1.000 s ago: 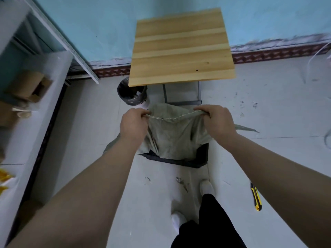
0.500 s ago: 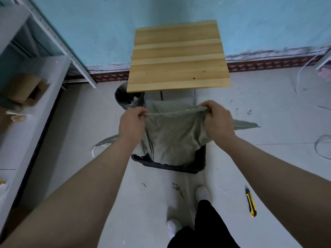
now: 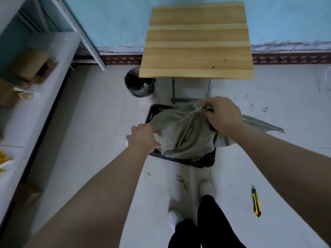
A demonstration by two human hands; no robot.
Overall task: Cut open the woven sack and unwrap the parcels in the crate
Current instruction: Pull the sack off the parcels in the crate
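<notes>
A grey-green woven sack (image 3: 186,136) hangs into a black slotted crate (image 3: 157,110) on the floor. My left hand (image 3: 143,137) grips the sack's rim at the lower left. My right hand (image 3: 222,113) grips the rim higher up at the right, so the edge runs slanted between them. A strip of sack cloth (image 3: 263,123) lies on the floor to the right. Whatever is in the crate is hidden under the sack. A yellow and black utility knife (image 3: 256,203) lies on the floor at the lower right.
A wooden table (image 3: 197,42) stands against the blue wall behind the crate. A bin with a black liner (image 3: 139,83) sits left of the table legs. A white shelf (image 3: 35,90) with cardboard boxes runs along the left. My feet (image 3: 206,188) stand just before the crate.
My left hand has dropped lower and leftward with the sack's rim, so the edge now slants. The far left corner of the crate has come into sight.
</notes>
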